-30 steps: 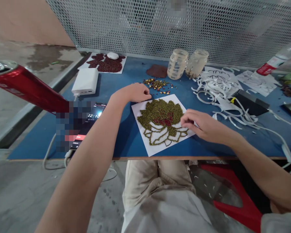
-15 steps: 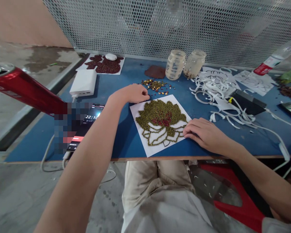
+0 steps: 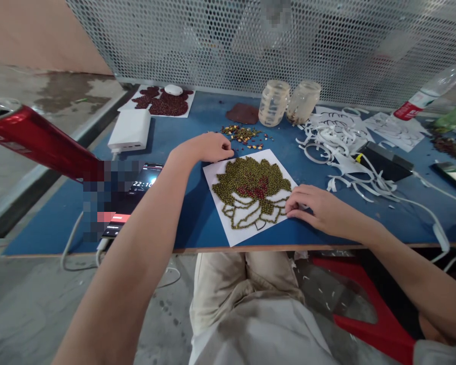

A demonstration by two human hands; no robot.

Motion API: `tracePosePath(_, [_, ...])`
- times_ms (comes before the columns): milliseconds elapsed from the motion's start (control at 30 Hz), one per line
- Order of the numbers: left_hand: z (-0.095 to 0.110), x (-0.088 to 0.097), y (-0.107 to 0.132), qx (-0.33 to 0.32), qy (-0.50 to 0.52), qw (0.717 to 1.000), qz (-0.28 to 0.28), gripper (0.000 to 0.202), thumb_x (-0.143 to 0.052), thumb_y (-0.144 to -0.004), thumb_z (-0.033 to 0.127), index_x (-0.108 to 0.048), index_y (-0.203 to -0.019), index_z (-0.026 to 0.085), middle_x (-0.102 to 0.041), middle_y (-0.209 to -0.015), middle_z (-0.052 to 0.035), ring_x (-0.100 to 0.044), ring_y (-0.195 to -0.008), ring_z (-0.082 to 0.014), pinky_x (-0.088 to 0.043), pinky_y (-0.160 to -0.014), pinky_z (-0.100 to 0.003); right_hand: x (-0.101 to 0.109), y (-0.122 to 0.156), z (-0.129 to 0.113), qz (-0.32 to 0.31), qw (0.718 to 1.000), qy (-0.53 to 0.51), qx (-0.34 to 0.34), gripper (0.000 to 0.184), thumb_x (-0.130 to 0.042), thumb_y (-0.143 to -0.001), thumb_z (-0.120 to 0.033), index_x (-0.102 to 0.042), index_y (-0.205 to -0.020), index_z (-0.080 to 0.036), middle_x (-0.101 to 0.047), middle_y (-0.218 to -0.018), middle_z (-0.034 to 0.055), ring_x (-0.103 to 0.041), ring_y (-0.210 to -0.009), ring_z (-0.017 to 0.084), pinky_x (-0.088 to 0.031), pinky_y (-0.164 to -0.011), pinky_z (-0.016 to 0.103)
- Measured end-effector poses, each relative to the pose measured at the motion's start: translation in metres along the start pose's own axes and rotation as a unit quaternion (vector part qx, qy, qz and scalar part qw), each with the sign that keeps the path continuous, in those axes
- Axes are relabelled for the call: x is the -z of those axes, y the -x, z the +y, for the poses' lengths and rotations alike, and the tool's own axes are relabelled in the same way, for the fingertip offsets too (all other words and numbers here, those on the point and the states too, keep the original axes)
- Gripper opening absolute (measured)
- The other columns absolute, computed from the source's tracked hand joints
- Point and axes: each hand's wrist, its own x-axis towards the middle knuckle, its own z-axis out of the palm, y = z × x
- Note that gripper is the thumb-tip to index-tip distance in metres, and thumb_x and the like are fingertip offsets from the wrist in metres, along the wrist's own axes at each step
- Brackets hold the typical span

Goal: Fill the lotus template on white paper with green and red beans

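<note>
A white paper sheet [image 3: 217, 175] lies on the blue table [image 3: 182, 218] with a lotus picture of green beans [image 3: 251, 185] and a red bean centre. My left hand [image 3: 209, 147] rests at the sheet's upper left corner, fingers curled into a pinch; what it holds is hidden. My right hand [image 3: 313, 205] lies at the sheet's right edge, its fingertips pressed together at the outline of beans. A small pile of loose mixed beans [image 3: 245, 134] sits just beyond the sheet.
Two empty plastic jars [image 3: 275, 104] stand behind the beans, white paper strips [image 3: 338, 139] to their right. A white power bank [image 3: 131, 131], a phone [image 3: 137, 195], a red can [image 3: 34, 139] and another bean picture [image 3: 163, 101] are on the left. A perforated metal screen [image 3: 228, 40] backs the table.
My right hand slid from over the lotus's right side down to the sheet's right edge. My left hand stayed at the upper left corner.
</note>
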Motion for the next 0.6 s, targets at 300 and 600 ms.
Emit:
tracePosePath(300, [0.002, 0.001, 0.0, 0.003, 0.002, 1.0, -0.006, 0.025, -0.06, -0.085, 0.045, -0.076, -0.083, 0.026, -0.075, -0.08, -0.007, -0.061, -0.074, -0.023, -0.04, -0.069, -0.038, 0.004, -0.006, 0.007, -0.006, 0.995, -0.074, -0.073, 0.02, -0.076, -0.096, -0.04, -0.063, -0.106, -0.029, -0.068, -0.097, 0.0021, -0.064, -0.084, 0.022, -0.053, -0.078, 0.037])
tracePosePath(600, [0.001, 0.0, 0.001, 0.002, -0.003, 1.0, -0.004, 0.026, -0.06, -0.085, 0.046, -0.078, -0.082, 0.027, -0.073, -0.076, -0.0073, -0.062, -0.073, -0.0236, -0.038, -0.069, -0.039, 0.03, -0.035, 0.051, 0.197, 0.973, -0.073, -0.101, 0.02, -0.071, -0.099, -0.047, -0.067, -0.096, -0.027, -0.059, -0.078, 0.0004, -0.052, -0.069, 0.02, -0.046, -0.069, 0.038])
